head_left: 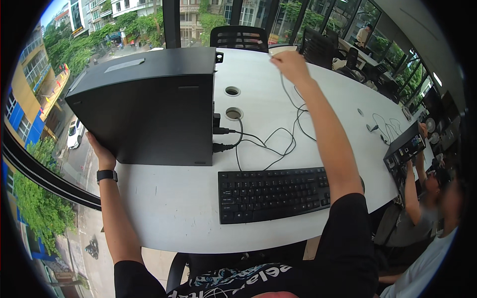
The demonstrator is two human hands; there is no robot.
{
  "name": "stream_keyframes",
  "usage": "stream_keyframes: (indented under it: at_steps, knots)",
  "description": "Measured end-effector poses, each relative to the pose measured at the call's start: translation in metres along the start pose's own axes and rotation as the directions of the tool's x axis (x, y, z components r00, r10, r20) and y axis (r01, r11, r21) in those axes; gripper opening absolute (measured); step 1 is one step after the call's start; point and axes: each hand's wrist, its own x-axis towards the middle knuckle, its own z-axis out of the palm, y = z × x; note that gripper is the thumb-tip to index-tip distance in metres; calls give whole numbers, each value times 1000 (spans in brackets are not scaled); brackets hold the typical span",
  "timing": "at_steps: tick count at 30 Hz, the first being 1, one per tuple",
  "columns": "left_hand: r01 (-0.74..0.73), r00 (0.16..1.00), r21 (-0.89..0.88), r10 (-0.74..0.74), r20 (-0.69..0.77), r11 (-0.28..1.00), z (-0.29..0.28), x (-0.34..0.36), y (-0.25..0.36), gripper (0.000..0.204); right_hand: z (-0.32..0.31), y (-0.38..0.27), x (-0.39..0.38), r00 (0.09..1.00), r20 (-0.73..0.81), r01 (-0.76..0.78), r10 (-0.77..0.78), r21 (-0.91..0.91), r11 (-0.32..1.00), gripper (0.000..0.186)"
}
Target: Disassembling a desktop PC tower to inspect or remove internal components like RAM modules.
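A black computer tower (149,114) lies across the left part of the white table. My left hand (102,153) rests against its lower left edge, fingers stretched along the case. Black plugs (222,147) sit in the tower's right side, with black cables running from them. Over the table's far edge, my right hand (292,65) is closed, pinching a thin cable (284,88) that hangs down to the tabletop. The fingertips and the cable's end are partly hidden. A black keyboard (273,194) lies in front of me, partly below my right forearm.
The white table (179,208) has two round cable holes (232,91) beside the tower. Black office chairs (239,38) stand beyond it. To the right, another person's hands hold a second computer case (405,149); loose cables (385,130) lie near it. Windows border the left.
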Motion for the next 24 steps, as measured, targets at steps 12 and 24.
stream_keyframes:
  at_steps: [12, 24]
  knots:
    - [58, 994, -48, -62, -90, 997, -11, -4, 4, 80, 161, -72, 16, 926, 334, 197, -174, -37, 980, 24]
    - [31, 999, 34, -30, -15, 999, -4, 5, -3, 81, -36, -113, -86, 819, 429, -86, -382, 749, 657, 43]
